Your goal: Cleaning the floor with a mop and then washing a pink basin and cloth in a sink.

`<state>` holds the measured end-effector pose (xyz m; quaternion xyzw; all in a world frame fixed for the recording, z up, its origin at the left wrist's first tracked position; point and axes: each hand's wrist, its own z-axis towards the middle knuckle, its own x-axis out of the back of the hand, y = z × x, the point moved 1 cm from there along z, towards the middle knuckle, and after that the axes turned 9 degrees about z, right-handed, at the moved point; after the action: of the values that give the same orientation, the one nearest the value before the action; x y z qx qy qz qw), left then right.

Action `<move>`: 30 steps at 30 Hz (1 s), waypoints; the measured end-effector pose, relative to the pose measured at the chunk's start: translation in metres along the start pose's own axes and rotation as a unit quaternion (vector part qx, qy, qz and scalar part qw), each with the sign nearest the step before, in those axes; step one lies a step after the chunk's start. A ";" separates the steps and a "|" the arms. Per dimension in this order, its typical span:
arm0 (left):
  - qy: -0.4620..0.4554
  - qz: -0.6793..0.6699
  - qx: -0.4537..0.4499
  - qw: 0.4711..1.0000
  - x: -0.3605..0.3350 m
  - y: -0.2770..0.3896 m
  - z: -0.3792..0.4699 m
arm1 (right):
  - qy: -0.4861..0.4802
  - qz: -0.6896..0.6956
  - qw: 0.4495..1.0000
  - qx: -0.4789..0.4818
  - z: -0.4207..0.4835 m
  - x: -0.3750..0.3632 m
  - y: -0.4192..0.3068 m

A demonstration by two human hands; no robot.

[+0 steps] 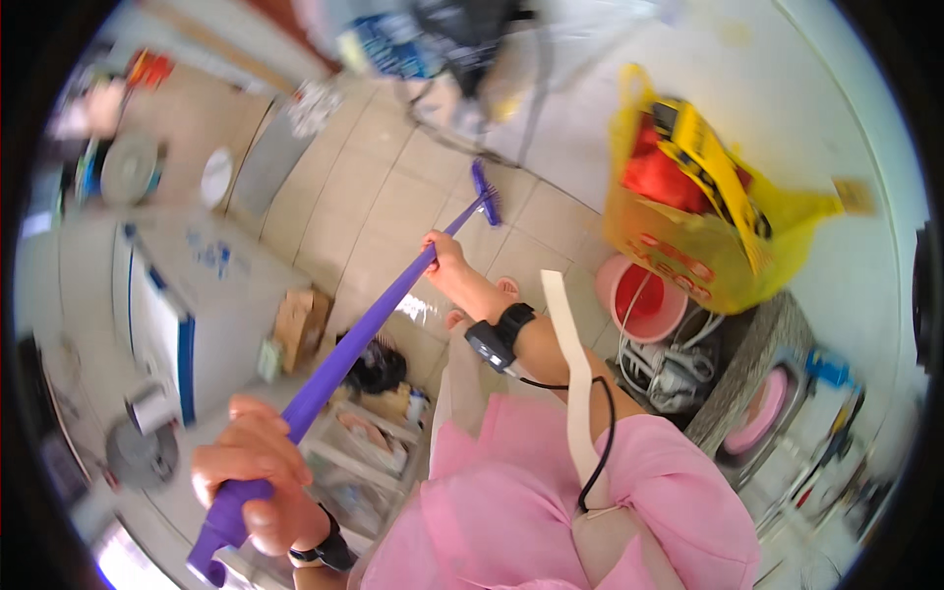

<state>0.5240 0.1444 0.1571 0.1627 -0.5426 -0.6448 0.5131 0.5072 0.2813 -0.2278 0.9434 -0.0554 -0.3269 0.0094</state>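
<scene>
A long purple broom handle [369, 324] slants across the view from lower left to upper centre. At its far end the purple broom head [484, 193], with short bristles, is down at the tiled floor. My left hand [254, 472] is wrapped around the handle near its hooked top end, close to the camera. Lower on the shaft, my right hand [444, 257] grips it with the arm stretched forward. Black bands sit on both wrists, and the right one carries a small device [489, 346] with a black cable.
To the right, a yellow plastic bag [686, 258] hangs above a pink bucket [641, 324]. A sink [771, 413] is set in a counter at lower right. At left stands a white appliance [243, 273] beside a cardboard box [302, 324]. Cables [457, 140] lie ahead on floor tiles [346, 192].
</scene>
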 end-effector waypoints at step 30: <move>0.730 0.417 0.104 0.531 0.037 0.019 -0.407 | 0.071 -0.709 0.662 -0.232 -0.045 0.253 0.251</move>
<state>0.8301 -0.1016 0.0410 0.3848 -0.0483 0.0466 0.9205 0.7076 0.0026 -0.3351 0.6852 0.7085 -0.1687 -0.0028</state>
